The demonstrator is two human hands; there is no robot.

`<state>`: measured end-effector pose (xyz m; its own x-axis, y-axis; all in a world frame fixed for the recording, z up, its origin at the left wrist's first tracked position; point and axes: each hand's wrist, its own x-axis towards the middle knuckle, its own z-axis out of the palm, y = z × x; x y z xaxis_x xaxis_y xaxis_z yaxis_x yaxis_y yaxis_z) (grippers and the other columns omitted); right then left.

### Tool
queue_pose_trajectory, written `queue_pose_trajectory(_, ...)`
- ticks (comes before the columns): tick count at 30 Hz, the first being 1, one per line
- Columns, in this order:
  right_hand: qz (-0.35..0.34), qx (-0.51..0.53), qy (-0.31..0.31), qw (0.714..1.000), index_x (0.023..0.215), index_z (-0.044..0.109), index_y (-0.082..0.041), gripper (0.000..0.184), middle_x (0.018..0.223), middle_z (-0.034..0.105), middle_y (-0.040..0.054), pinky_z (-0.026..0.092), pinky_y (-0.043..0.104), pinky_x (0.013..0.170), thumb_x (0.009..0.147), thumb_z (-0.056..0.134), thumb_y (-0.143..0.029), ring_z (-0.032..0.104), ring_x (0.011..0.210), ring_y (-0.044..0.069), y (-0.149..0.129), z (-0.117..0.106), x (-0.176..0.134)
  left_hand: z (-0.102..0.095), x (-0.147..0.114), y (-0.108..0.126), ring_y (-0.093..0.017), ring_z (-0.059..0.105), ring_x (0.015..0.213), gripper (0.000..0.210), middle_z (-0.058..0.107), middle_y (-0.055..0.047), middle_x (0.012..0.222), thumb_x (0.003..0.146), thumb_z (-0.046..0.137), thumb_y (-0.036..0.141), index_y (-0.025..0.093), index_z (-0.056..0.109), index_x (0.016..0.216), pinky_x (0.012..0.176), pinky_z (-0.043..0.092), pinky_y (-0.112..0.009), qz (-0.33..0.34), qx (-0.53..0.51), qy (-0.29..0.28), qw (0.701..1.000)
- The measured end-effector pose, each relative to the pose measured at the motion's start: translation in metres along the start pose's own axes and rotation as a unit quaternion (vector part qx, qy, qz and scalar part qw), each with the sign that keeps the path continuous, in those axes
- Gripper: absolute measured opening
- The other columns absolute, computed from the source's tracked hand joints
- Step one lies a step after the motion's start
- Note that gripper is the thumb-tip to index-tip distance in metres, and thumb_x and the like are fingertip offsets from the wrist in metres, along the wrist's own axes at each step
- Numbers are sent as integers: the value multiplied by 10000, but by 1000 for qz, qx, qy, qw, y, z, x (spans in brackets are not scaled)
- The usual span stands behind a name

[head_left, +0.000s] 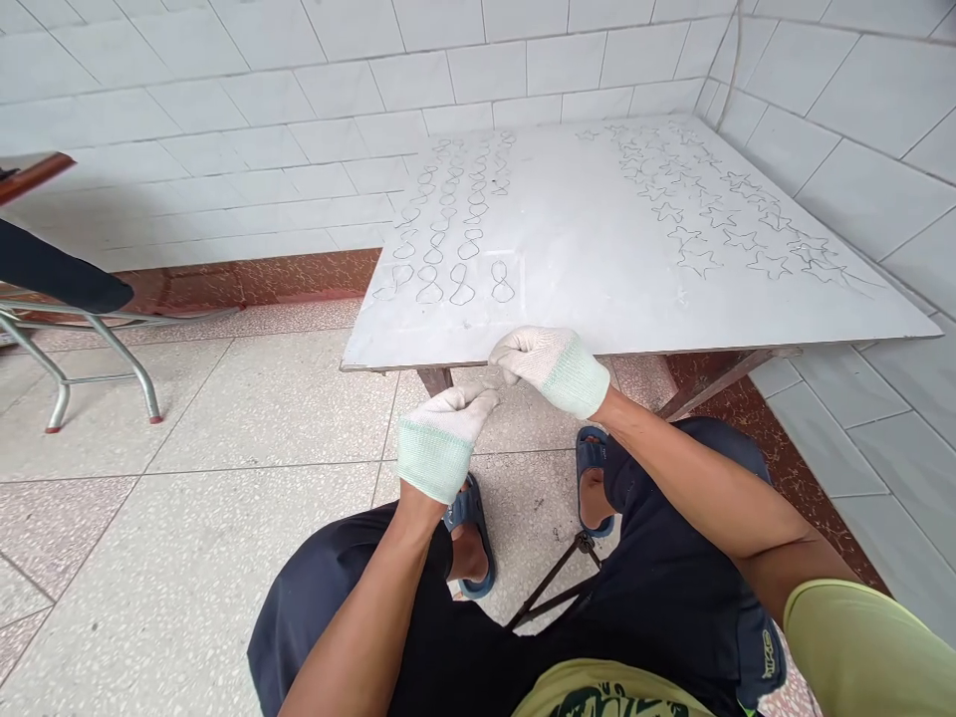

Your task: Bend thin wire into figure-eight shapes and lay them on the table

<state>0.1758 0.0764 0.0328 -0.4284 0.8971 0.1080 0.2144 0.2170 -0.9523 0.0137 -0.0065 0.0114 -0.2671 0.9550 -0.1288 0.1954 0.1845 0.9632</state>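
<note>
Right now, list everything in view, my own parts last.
Table: one, white, ahead
Figure-eight outlines: many, dark, table's left
Star outlines: many, dark, mostly table's right
Wall tiles: many, pale, ahead and right
Skirting: two stretches, brown, wall foot
Floor: one, pale speckled, below
Metal frame: one, silver, far left
Ledge: one, brown, upper left
Folding frame: one, dark, bottom centre
Sandals: two, blue, on floor
Trousers: one pair, navy, bottom
Shirt: one, yellow, bottom
Left hand: one, white-gloved, below table edge
Right hand: one, white-gloved, at table edge

Thin, dark figure-eight outlines [502, 282], lying flat in columns on the white board's [583, 249] left side; similar star-shaped outlines [696, 261], flat and crowded, at right
</note>
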Motion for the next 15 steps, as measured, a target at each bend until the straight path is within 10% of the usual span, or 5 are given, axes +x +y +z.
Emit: queue_pose_trajectory(15,18,-51,-21,998,808,738,-202,154,709,721,-25,496,276,723,896,628,-262,659,701,141,0,4,-2,0,7,-16,-230,732,825,321,772,-25,732,924,602,431,251,867,938,762,531,-309,86,182,16,979)
